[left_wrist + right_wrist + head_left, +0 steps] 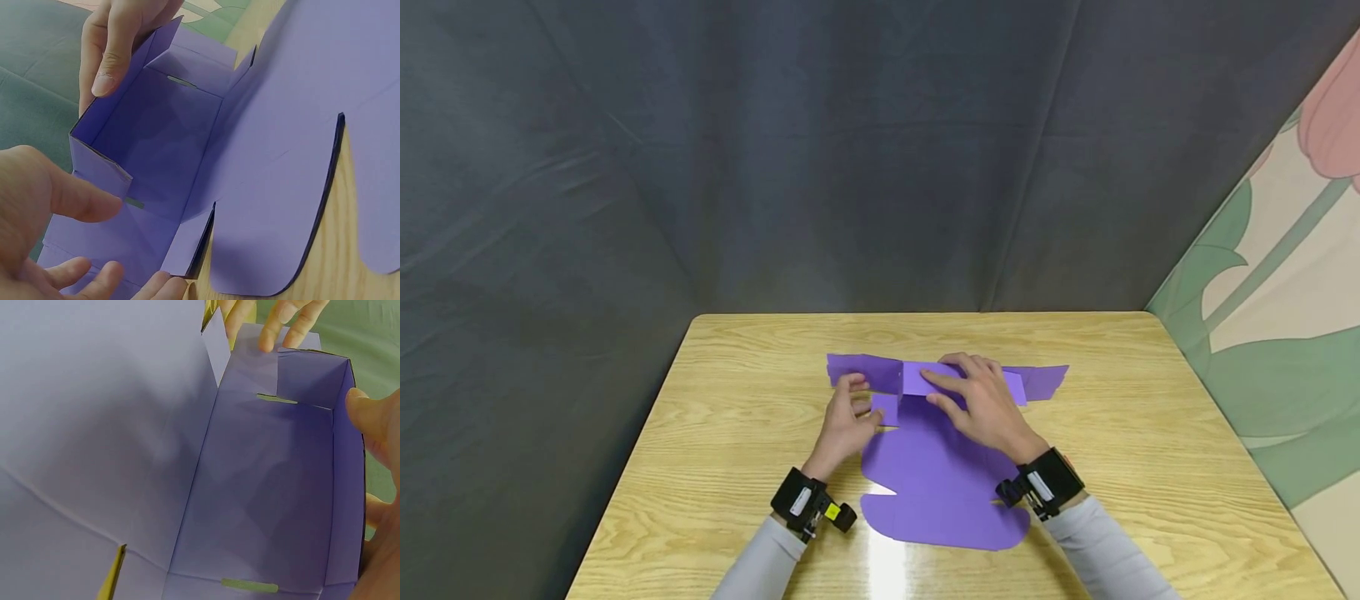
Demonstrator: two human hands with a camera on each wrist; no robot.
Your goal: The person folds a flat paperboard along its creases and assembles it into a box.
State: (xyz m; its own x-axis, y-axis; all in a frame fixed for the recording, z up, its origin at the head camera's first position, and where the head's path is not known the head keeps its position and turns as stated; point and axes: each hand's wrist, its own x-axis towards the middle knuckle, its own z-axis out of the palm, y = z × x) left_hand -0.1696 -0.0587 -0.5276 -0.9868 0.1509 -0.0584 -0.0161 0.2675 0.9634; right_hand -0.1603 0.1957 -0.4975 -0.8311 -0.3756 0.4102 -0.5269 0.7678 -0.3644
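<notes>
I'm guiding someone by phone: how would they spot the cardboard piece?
Find the wooden table in front of the dark cloth. Touched there by the person's left hand and right hand is the cardboard piece, its far part folded into raised walls. Its solid purple sets it apart from the pale yellowish wood.

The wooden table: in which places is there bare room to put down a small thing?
Free patches: the wooden table left of the left hand, out to the left edge, and right of the right hand and purple cardboard, out to the right edge. A narrower strip lies between cardboard and dark curtain. The middle is crowded: cardboard and both hands.
</notes>
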